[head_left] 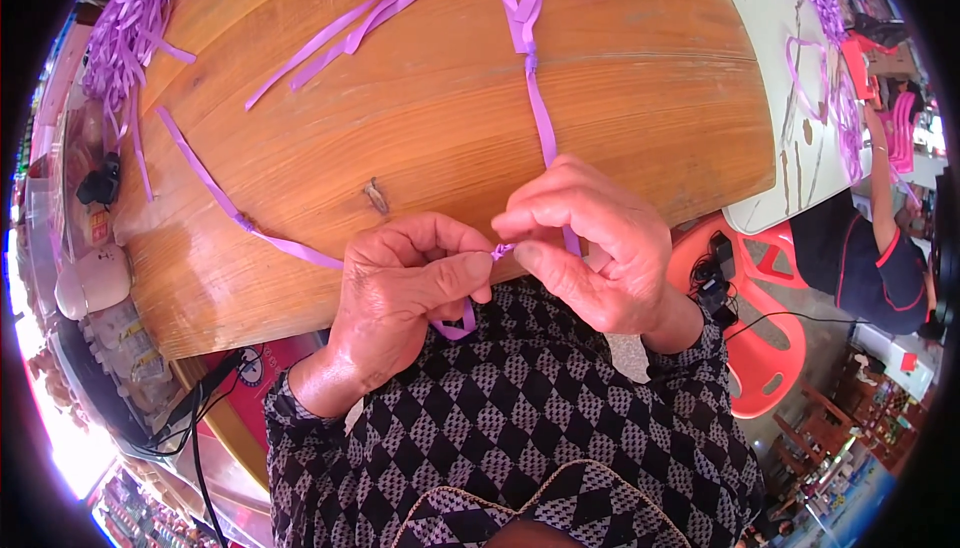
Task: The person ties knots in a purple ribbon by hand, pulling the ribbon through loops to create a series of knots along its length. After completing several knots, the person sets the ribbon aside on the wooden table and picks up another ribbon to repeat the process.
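Between my two hands, at the near edge of the wooden table, is a small knot [503, 251] in a purple ribbon. Thumb and fingers of my left hand [405, 273] pinch the ribbon right beside the knot. My right hand [595, 243] has its thumb and index finger at the knot's other side, closed round the ribbon there. One length of ribbon [541, 118] runs from my right hand up the table to another knot [530, 61]. A second length [210, 188], also knotted, lies to the left of my left hand. A loop [458, 325] hangs below my fingers.
The wooden table [420, 138] fills the middle. Loose purple ribbons [370, 23] lie at its far side, with a big bundle [140, 23] at far left. On the right are a white marbled table [770, 78], an orange-red chair [760, 348] and another person in dark clothes [870, 268].
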`<action>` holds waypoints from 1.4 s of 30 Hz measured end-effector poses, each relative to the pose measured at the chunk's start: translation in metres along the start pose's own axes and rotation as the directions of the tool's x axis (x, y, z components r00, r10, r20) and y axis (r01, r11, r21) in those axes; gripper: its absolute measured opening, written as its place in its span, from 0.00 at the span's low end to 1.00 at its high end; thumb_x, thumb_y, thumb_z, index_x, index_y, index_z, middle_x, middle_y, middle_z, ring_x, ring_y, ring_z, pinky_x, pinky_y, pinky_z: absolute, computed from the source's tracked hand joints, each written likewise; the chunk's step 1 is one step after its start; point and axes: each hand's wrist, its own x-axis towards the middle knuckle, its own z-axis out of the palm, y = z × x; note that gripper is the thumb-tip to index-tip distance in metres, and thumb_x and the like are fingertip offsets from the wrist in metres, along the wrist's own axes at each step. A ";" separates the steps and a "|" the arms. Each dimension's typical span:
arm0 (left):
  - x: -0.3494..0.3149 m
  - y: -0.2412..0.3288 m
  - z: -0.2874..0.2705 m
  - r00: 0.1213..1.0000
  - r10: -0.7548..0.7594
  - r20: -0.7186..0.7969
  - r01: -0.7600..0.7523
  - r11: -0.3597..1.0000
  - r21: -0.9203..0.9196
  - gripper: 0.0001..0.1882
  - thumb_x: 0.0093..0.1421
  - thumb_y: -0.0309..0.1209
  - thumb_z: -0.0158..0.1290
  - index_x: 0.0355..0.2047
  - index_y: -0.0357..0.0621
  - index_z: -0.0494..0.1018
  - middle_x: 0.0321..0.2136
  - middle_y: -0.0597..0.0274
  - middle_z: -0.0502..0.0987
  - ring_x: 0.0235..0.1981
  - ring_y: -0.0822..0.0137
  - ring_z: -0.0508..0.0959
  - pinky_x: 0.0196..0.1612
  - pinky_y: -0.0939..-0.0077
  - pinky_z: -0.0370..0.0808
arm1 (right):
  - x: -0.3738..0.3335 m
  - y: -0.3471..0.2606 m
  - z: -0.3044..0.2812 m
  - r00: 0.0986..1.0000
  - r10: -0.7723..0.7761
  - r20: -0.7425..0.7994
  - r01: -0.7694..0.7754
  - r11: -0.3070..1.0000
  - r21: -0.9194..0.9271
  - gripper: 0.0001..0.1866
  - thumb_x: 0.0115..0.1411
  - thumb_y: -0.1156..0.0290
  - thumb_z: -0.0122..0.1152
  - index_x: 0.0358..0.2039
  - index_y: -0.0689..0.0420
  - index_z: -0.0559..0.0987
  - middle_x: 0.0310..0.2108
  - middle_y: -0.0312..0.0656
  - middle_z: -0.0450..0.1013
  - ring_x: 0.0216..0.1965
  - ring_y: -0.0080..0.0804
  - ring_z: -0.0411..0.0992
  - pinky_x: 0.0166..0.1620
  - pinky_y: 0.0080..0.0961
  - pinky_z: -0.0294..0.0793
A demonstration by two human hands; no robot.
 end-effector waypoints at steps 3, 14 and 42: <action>0.000 -0.001 0.001 1.000 -0.009 -0.019 0.009 1.000 0.006 0.08 0.55 0.26 0.56 0.32 0.34 0.73 0.21 0.61 0.75 0.18 0.79 0.69 0.20 0.89 0.63 | 0.003 0.001 0.000 0.999 -0.036 0.026 0.036 0.999 -0.016 0.11 0.44 0.80 0.66 0.30 0.64 0.76 0.27 0.43 0.72 0.25 0.30 0.67 0.27 0.23 0.64; -0.006 -0.001 -0.007 0.996 0.029 0.085 -0.044 0.982 0.181 0.06 0.55 0.27 0.57 0.30 0.35 0.73 0.20 0.66 0.73 0.19 0.80 0.68 0.22 0.88 0.64 | -0.009 -0.005 0.001 0.912 0.286 0.292 -0.361 0.900 0.244 0.08 0.44 0.85 0.61 0.25 0.61 0.72 0.25 0.38 0.69 0.25 0.22 0.65 0.26 0.18 0.63; -0.019 -0.012 -0.031 0.494 0.748 0.443 -0.745 0.101 0.660 0.06 0.50 0.22 0.55 0.29 0.40 0.70 0.24 0.57 0.72 0.26 0.56 0.74 0.29 0.67 0.70 | -0.005 -0.013 -0.008 0.946 0.210 0.247 -0.317 0.755 0.574 0.08 0.42 0.88 0.54 0.21 0.61 0.67 0.20 0.40 0.67 0.22 0.23 0.63 0.23 0.18 0.59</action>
